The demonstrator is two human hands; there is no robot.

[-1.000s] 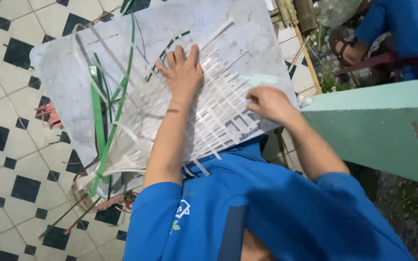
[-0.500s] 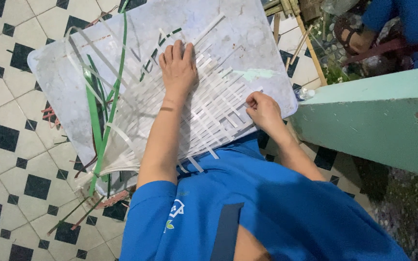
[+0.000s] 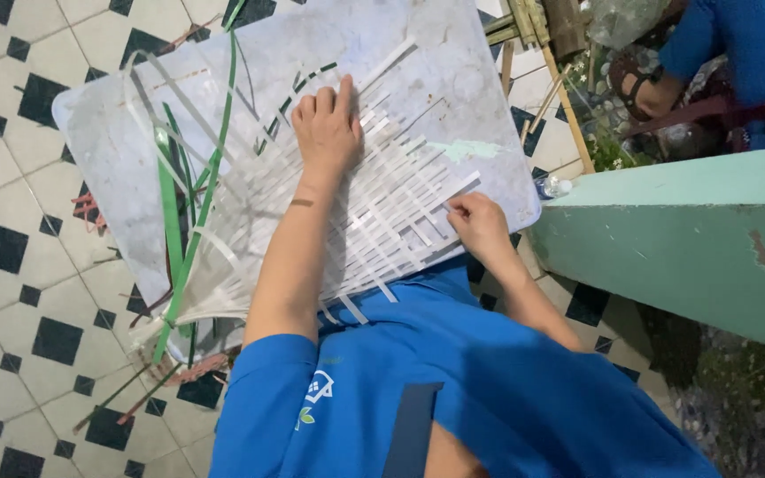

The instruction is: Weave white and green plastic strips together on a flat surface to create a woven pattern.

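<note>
White floor tiles with black diamond insets [image 3: 11,257] are seen beneath a pale, scuffed rectangular board surface [image 3: 453,62], on which a woven mat of flat white plastic strips [image 3: 374,221] is laid. The left hand [image 3: 328,128] is pressed flat on the mat's far part, fingers spread. One strip end at the right edge is pinched by the right hand [image 3: 478,226], while loose green plastic strips [image 3: 170,230] trail off at the left.

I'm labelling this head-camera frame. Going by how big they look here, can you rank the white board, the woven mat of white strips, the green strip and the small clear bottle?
1. white board
2. woven mat of white strips
3. green strip, long but thin
4. small clear bottle, partly hidden, so unsure
</note>
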